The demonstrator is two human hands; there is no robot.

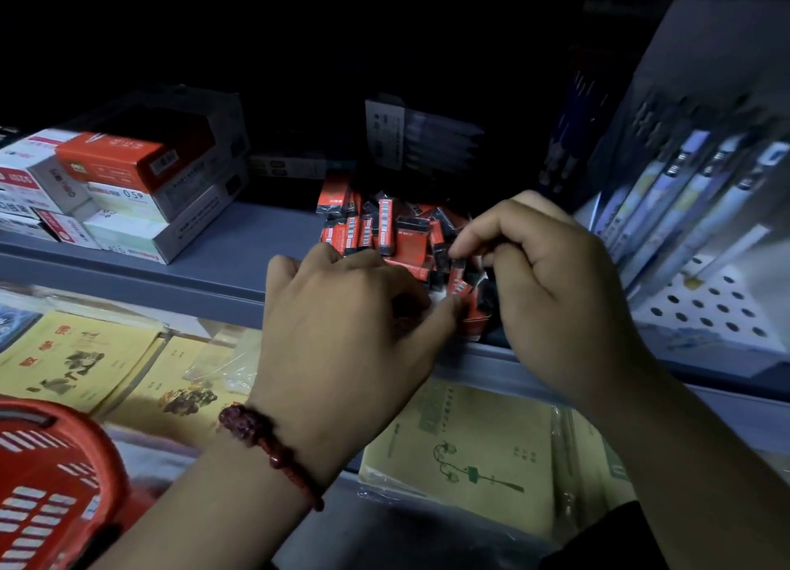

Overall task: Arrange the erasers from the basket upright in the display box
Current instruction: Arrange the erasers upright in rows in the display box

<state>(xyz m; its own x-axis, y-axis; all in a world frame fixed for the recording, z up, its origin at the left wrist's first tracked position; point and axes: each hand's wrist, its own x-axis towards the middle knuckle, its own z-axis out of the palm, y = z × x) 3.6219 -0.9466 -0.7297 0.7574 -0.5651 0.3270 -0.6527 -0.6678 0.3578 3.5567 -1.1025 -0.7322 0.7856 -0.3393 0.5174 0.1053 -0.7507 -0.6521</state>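
Observation:
Several red-and-black wrapped erasers stand and lie packed together in a low display box on the grey shelf. My left hand reaches into the near side of the pile, its fingers curled among the erasers and its thumb against one at the box's front. My right hand hovers over the right side of the box, thumb and forefinger pinching a small black-ended eraser. Most of the box is hidden behind both hands. The red basket sits at the lower left.
Stacked red, white and grey stationery boxes fill the shelf's left. Packaged pens lean in a white perforated rack at the right. Yellow notebooks lie on the lower shelf. Dark packages stand behind the erasers.

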